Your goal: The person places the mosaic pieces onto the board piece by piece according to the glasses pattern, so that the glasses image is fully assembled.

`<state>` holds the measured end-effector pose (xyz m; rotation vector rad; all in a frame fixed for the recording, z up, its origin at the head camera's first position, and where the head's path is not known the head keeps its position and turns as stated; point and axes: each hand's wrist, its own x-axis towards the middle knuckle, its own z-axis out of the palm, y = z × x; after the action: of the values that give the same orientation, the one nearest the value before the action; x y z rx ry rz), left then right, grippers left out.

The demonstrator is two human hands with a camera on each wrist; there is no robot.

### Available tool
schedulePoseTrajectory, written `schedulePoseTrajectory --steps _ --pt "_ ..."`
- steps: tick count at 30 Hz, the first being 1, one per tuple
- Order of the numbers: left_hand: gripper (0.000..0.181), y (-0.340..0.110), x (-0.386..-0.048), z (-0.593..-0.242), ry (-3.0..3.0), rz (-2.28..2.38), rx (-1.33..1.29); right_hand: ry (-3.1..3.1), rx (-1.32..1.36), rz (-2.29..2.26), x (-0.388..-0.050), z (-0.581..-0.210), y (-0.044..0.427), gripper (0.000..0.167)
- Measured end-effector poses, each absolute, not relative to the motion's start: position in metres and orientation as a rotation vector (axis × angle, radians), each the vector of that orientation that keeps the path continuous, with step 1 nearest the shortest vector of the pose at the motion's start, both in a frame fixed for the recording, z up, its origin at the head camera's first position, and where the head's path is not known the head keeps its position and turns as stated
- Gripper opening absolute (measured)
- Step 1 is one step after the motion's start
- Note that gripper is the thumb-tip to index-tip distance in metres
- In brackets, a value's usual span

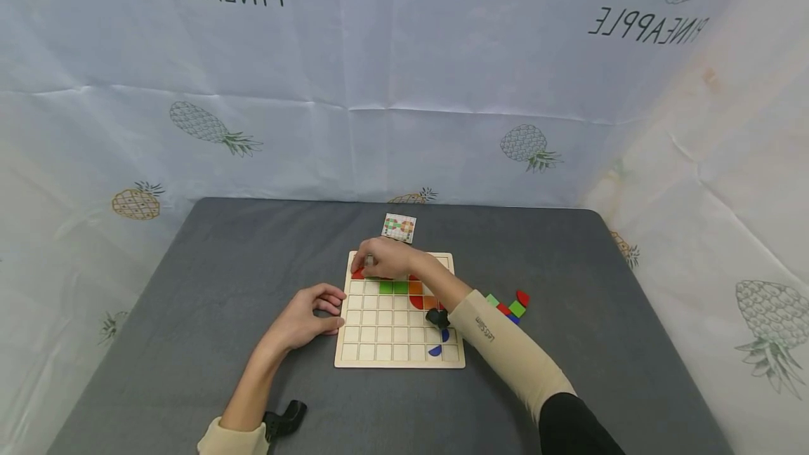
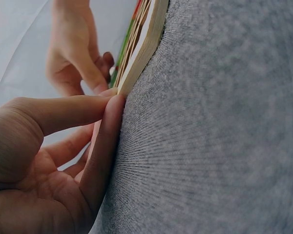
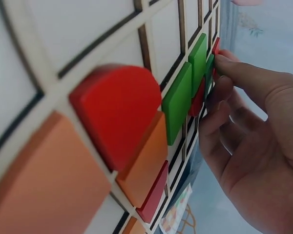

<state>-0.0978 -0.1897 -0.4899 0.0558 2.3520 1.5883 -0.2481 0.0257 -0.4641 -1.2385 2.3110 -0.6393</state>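
Note:
A pale wooden grid board (image 1: 383, 334) lies on the table with coloured flat pieces set in its cells. My right hand (image 1: 390, 258) reaches across to the board's far-left corner. There its thumb and fingertips pinch a small red piece (image 3: 216, 46), mostly covered by the fingers. Green squares (image 3: 178, 102), an orange square (image 3: 144, 163) and a red rounded piece (image 3: 119, 112) sit close by on the grid. On the near side, my left hand (image 1: 307, 314) rests thumb and fingers against the board's left edge, bracing it without curling round it.
Loose red, green and blue pieces (image 1: 517, 310) lie right of the board. Two blue pieces (image 1: 435, 350) are on its near-right part. A patterned card (image 1: 399, 227) lies behind it. The grey table (image 1: 253, 258) meets a pineapple-print curtain (image 1: 379, 153).

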Motion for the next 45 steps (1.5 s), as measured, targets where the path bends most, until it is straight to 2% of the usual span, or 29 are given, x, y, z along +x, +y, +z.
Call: schedulePoseTrajectory --steps 16,35,45 --pt "0.044 -0.188 -0.098 -0.489 2.340 1.585 0.029 2.320 -1.260 -0.773 -0.243 -0.448 0.067 0.027" --pt "0.045 -0.190 -0.096 -0.489 2.350 1.586 0.030 2.499 -1.085 -0.760 -0.218 -0.427 0.178 0.025" --pt "0.046 -0.189 -0.096 -0.488 2.352 1.581 0.040 2.493 -0.960 -0.752 -0.203 -0.439 0.232 0.025"
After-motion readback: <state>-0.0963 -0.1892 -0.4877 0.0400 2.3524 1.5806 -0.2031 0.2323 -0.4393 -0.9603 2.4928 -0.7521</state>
